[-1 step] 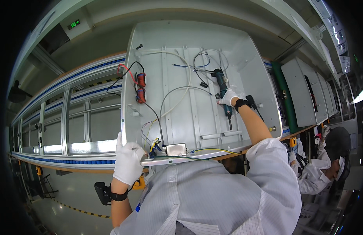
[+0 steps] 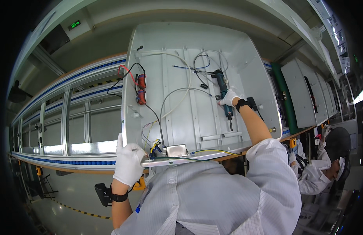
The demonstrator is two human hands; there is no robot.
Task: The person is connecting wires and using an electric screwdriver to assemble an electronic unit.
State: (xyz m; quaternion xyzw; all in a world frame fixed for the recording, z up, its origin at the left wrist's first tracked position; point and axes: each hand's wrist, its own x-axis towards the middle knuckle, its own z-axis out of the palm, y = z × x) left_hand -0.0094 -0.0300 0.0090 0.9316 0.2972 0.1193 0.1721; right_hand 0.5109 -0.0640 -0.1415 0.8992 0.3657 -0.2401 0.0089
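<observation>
A large light-grey metal cabinet shell (image 2: pixel 175 100) lies open side up before me. Inside it on the right is a dark teal power screwdriver (image 2: pixel 221 80), its long bit pointing toward me. Over its middle lies my white-gloved right hand (image 2: pixel 230 96), fingers closed round the body. My gloved left hand (image 2: pixel 129 162) grips the shell's near left corner, one finger stretched up along the outer wall. Beside it at the near rim are a blue-and-yellow wire cluster (image 2: pixel 154 148) and a small silver box (image 2: pixel 176 150). A yellow-green wire (image 2: pixel 214 150) runs along the rim to the right.
Two red-brown wound parts (image 2: pixel 141 81) with red and black wires sit at the left wall. Grey cables (image 2: pixel 177 89) and a small black connector (image 2: pixel 204 85) lie inside. A roller conveyor (image 2: pixel 91 161) runs left. At right are grey cabinets (image 2: pixel 303 90) and another person (image 2: pixel 316 172).
</observation>
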